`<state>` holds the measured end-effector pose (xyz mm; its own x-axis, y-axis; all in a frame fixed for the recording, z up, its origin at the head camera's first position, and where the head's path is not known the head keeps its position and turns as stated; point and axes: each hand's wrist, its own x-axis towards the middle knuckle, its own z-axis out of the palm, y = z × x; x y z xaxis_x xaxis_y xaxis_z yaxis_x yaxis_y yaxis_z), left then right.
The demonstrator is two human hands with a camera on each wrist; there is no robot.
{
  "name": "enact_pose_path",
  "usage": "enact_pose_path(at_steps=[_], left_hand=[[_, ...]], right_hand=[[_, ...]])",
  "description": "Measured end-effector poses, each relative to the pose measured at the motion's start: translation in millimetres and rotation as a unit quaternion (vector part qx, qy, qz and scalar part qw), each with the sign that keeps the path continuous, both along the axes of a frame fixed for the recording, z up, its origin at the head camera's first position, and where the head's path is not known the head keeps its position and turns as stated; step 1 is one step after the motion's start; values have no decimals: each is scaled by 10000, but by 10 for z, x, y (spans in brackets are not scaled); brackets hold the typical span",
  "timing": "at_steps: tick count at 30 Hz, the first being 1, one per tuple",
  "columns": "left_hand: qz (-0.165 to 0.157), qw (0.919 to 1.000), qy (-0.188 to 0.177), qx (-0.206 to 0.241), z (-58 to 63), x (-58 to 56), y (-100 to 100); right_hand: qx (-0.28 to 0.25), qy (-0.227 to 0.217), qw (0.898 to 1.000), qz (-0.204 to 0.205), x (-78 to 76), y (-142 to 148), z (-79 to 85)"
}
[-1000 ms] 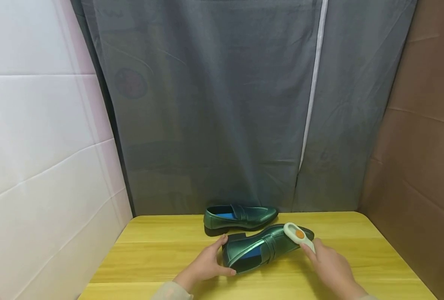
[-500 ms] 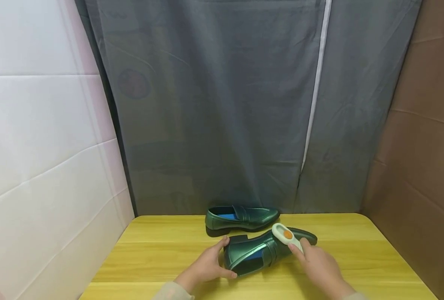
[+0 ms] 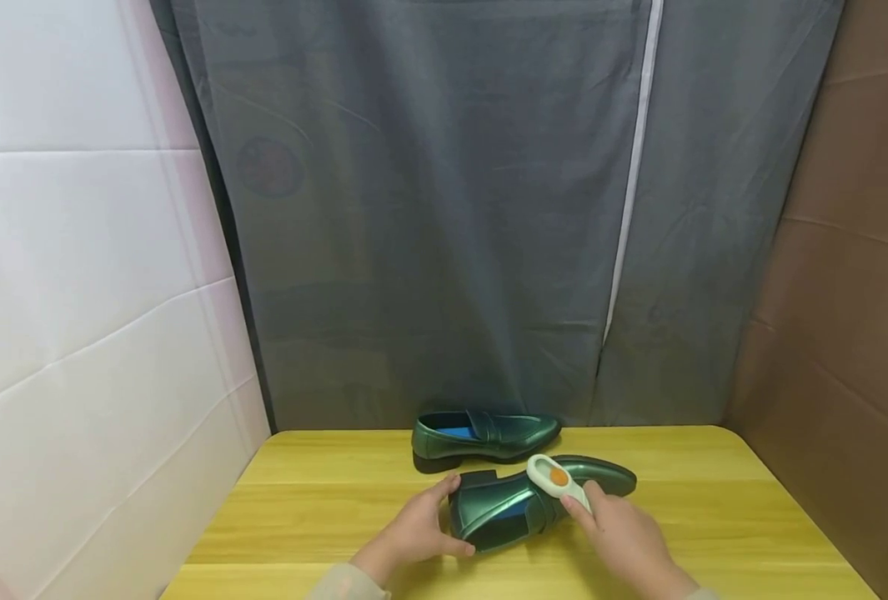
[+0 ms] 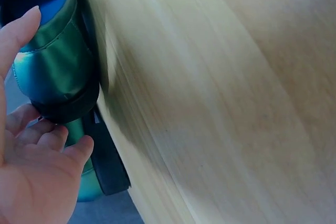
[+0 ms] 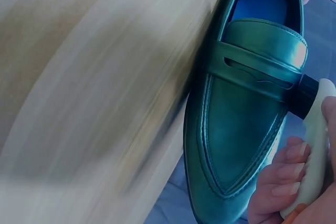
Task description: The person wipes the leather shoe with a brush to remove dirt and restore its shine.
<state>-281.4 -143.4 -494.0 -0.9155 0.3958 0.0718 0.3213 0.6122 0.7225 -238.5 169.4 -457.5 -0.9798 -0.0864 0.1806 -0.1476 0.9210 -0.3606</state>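
Note:
A metallic green loafer (image 3: 481, 505) with a blue insole lies tipped on its side, toe to the right in the head view. My left hand (image 3: 412, 527) grips its heel, thumb at the collar and fingers behind and beneath the heel, as the left wrist view shows. In my right hand (image 3: 625, 533) is a white-handled brush (image 3: 547, 477) with an orange oval on it. The brush's dark head (image 5: 303, 96) touches the upper's side beside the strap (image 5: 252, 66). The matching loafer (image 3: 519, 435) stands upright behind, touched by neither hand.
Both shoes are on a yellow wood-grain table (image 3: 323, 483) with rounded back corners. A grey curtain (image 3: 428, 233) hangs right behind it. A white panel (image 3: 91, 275) stands on the left and a brown one (image 3: 834, 317) on the right.
My right hand has moved the brush left along the shoe, from near the toe back to the strap. My left hand stays at the heel.

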Motion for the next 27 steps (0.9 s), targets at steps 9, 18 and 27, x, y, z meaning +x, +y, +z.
enact_pose_path(at_steps=[9, 18, 27], left_hand=[[-23, 9994, 83, -329, 11, -6, 22], [-1, 9997, 104, -200, -32, -14, 3], [61, 9987, 226, -442, 8, -12, 9]], right_hand=[[44, -63, 10000, 18, -29, -39, 18], [252, 73, 9993, 278, -38, -140, 91], [479, 206, 9976, 455, -3, -252, 80]])
